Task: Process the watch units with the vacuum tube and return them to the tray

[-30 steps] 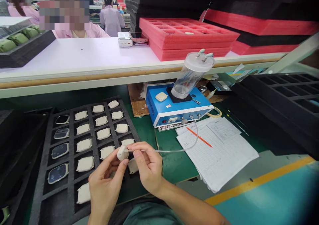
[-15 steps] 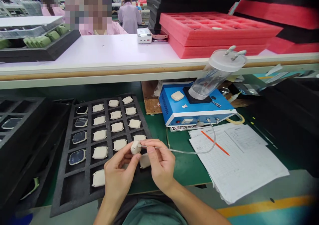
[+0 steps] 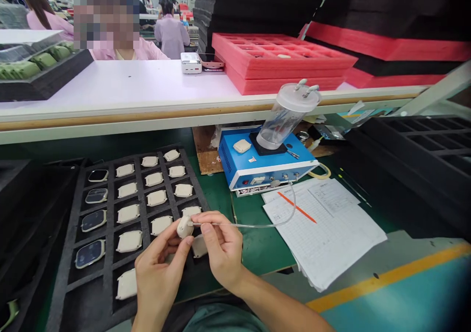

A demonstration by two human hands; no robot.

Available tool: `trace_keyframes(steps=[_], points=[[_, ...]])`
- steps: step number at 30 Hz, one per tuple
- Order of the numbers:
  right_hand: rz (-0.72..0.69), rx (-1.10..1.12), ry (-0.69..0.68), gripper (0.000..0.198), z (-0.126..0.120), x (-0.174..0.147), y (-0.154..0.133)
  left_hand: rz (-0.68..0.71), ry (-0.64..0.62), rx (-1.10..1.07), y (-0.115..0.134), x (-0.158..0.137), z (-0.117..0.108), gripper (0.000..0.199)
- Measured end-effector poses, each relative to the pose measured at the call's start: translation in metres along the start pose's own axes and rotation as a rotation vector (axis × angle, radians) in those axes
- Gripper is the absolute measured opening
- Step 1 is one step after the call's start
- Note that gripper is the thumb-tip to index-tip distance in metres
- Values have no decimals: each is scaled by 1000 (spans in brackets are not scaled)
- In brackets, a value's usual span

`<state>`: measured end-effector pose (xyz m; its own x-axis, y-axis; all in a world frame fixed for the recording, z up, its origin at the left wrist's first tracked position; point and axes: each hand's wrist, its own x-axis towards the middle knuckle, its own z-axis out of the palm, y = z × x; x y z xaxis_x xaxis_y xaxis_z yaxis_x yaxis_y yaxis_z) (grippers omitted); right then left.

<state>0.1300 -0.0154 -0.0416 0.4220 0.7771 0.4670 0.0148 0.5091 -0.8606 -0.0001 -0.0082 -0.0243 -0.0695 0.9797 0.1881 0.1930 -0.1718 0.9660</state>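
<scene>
Between the thumb and fingers of my left hand (image 3: 160, 263) is a cream watch case (image 3: 184, 227), held on edge. My right hand (image 3: 222, 246) pinches the end of a clear thin tube (image 3: 253, 226), its tip against the side of the case. The tube curves back to the front of a blue machine (image 3: 265, 167). Below my hands lies a black foam tray (image 3: 86, 297) with several cream watch cases (image 3: 128, 241) in its compartments. Down its left column are watches with dark screens (image 3: 90, 253).
A clear cylinder (image 3: 281, 118) and another cream case (image 3: 242, 146) stand on the machine. Printed sheets (image 3: 324, 239) with an orange stick (image 3: 297, 208) lie to the right. Red foam trays (image 3: 283, 67) sit on the white shelf (image 3: 136, 84), beyond which a co-worker (image 3: 128, 52) sits.
The view has shifted right, so the scene sits further left. Both hands keep the same hold, with the tube tip still at the watch case.
</scene>
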Motion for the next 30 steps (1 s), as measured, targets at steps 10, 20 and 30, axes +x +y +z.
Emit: trace_keyframes(steps=[10,20,30], points=[[-11,31,3,19,0,0,3,57,-22,33,-2,1,4,31],[298,159,76,13,-2,-20,-8,188,59,865,22,-26,-131,28],[340,132,25,14,9,-23,-11,209,26,932,1,-54,-163,26]])
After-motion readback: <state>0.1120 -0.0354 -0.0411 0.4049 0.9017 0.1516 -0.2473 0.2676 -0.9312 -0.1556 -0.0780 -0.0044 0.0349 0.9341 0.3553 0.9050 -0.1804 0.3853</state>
